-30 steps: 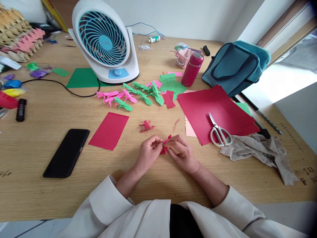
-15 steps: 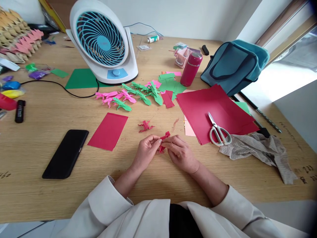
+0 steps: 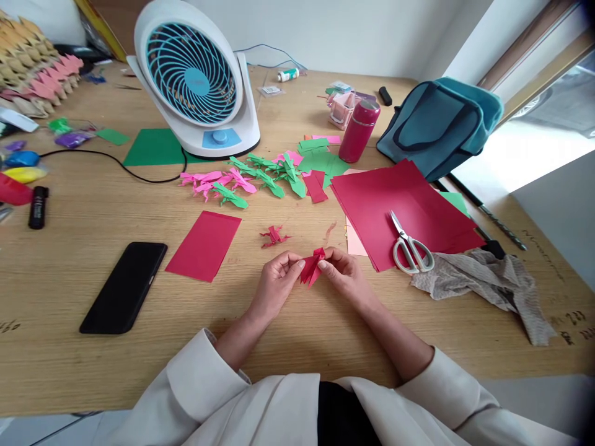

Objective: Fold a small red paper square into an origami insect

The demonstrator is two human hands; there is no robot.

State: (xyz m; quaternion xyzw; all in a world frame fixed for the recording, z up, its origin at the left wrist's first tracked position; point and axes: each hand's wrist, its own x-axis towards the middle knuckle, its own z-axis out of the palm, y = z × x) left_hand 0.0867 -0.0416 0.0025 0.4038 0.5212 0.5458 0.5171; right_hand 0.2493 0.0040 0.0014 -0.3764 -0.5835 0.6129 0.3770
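Observation:
Both hands meet low over the wooden table (image 3: 83, 204), just in front of my body. My left hand (image 3: 276, 285) pinches the left side of a small folded red paper figure (image 3: 312, 269). My right hand (image 3: 346, 275) pinches its right side, so the figure is held between the fingertips of both. A finished red paper figure (image 3: 274, 236) lies on the table a little beyond my hands. A red paper rectangle (image 3: 204, 244) lies flat to the left of them.
A black phone (image 3: 124, 285) lies at the left. Scissors (image 3: 409, 245) rest on a stack of red sheets (image 3: 404, 207), beside a crumpled cloth (image 3: 488, 282). Farther back stand a fan (image 3: 195, 77), a red flask (image 3: 359, 130), a teal bag (image 3: 439, 124), and pink and green paper figures (image 3: 246, 179).
My right hand has turned and drawn back a little, so the red figure now shows more fully between the fingertips. My left hand stays in nearly the same place.

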